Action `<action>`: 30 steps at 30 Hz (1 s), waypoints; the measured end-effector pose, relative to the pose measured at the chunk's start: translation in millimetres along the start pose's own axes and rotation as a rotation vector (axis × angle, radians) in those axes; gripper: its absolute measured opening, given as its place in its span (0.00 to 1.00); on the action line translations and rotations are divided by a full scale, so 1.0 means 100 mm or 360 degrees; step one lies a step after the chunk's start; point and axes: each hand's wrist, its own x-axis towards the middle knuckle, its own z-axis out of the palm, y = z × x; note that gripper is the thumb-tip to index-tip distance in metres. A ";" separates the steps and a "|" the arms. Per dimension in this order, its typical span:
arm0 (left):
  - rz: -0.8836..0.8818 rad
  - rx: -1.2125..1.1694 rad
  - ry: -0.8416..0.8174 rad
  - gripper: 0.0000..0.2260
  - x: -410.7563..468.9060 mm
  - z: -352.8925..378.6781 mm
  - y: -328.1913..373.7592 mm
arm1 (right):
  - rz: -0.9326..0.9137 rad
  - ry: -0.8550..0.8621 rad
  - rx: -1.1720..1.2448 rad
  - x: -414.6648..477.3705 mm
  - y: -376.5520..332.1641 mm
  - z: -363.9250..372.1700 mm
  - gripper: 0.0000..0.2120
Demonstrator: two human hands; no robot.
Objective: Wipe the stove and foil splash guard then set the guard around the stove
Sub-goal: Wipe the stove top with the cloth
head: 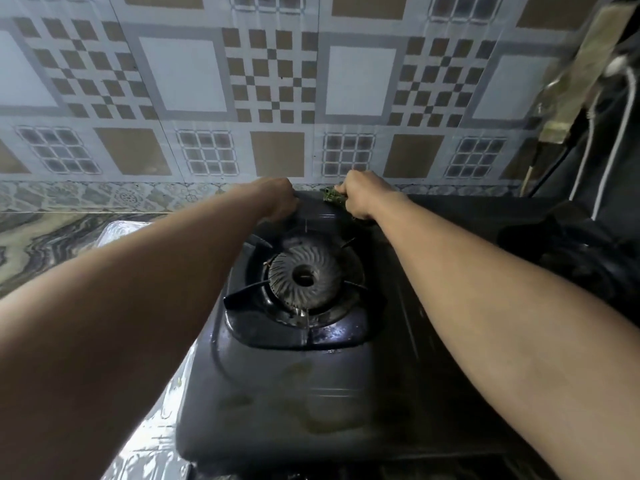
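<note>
Your right hand (360, 197) has its fingers curled tight round a green pad (330, 195), pressing it on the stove (277, 393) rim at 12 o'clock from the burner (304, 275). Your left hand (280, 199) hooks over that rim at 11 o'clock, though I can't tell whether its fingers are spread. Foil (149, 434) lies at the stove's 8 o'clock.
</note>
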 end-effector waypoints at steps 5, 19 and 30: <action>0.0082 0.0002 -0.0070 0.19 0.02 -0.02 0.29 | 0.0051 0.0040 -0.0042 -0.17 0.34 0.01 0.21; 0.0152 0.0282 -0.0277 0.15 0.05 -0.06 0.96 | 0.0160 0.0014 -0.0136 -0.36 1.06 -0.12 0.21; 0.0083 0.0277 -0.0219 0.22 0.14 0.05 1.22 | 0.0191 0.0042 -0.0222 -0.34 1.16 -0.06 0.27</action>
